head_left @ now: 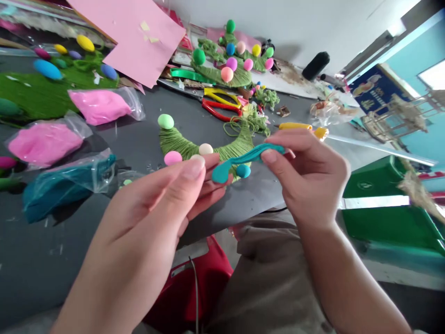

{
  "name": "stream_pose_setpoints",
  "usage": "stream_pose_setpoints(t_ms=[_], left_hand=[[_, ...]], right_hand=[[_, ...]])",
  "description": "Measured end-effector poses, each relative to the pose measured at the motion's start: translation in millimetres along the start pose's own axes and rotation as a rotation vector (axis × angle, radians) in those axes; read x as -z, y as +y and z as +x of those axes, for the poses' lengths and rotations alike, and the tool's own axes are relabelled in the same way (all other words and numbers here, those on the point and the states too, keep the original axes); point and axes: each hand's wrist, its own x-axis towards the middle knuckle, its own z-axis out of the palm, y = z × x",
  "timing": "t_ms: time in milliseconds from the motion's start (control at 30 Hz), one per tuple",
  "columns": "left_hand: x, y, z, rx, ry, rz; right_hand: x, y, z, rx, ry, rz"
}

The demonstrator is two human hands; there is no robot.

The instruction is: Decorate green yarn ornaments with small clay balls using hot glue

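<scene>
A stretched strip of teal modelling clay (239,160) spans the space between my hands, with a rounded, thicker left end. My right hand (306,171) pinches its right end between thumb and fingers. My left hand (153,208) has its fingers extended, and the rounded end lies against them; its thumb is apart from the clay. Behind my hands, on the table, is a crescent wrapped in green yarn (184,146). It carries a light green ball (166,121), a pink ball (173,158), a cream ball (206,149) and a blue ball (243,170). My fingers hide part of it.
On the left lie bags of pink clay (102,105) and a bag of teal clay (66,188). Red-handled pliers (222,107), a yellow-handled tool (295,126) and more yarn shapes with balls (225,76) are farther back. A green bin (385,227) stands right of the table.
</scene>
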Motion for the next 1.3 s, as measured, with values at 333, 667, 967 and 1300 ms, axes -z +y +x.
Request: stream_pose_setpoints(t_ms=[333,667,967,1300], left_hand=[[-16.4,9.8,-4.5,0.139,-0.103,0.035],[-10.5,1.3,-2.9,-0.022,0.007,0.173],[-9.8,-5.5,-0.6,0.020,-0.075,0.057],[-3.4,-6.9,1.5,-0.032,-0.088,0.128]], right_hand=[[-2.7,-18.5,-10.0,-0.056,-0.432,0.114],[-2.7,-1.4,-2.8,-0.226,-0.067,0.059],[-18.6,-21.6,-16.9,-0.252,-0.245,0.131],[-8.2,-12.6,-9.1,-0.210,-0.126,0.078]])
